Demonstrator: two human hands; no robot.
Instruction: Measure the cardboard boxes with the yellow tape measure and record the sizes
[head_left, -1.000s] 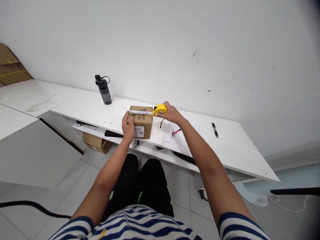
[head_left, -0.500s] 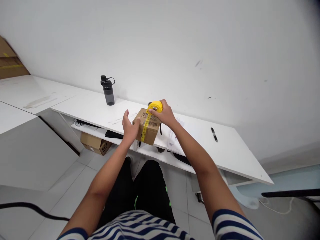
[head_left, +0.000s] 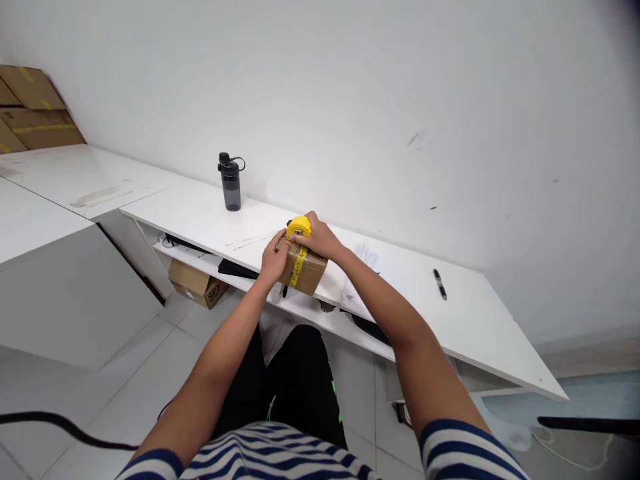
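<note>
A small brown cardboard box [head_left: 309, 277] with a strip of yellow tape down it sits at the front edge of the white desk. My right hand [head_left: 323, 239] is closed round a yellow tape measure [head_left: 299, 227], held at the box's far left corner. Against the left side of the box, my left hand [head_left: 275, 260] is closed on it, thumb on top and fingertips close to the tape measure. Whether any blade is pulled out is hidden by my fingers.
A dark water bottle [head_left: 231, 187] stands on the desk [head_left: 480, 320] to the left. Papers [head_left: 367, 257] and a black marker [head_left: 440, 284] lie to the right. An SF-marked carton [head_left: 193, 283] is below the shelf; stacked cartons [head_left: 43, 127] stand far left.
My right hand has brought the tape measure from the top back of the box to its far left corner. The spread fingers of my left hand have closed in beside it.
</note>
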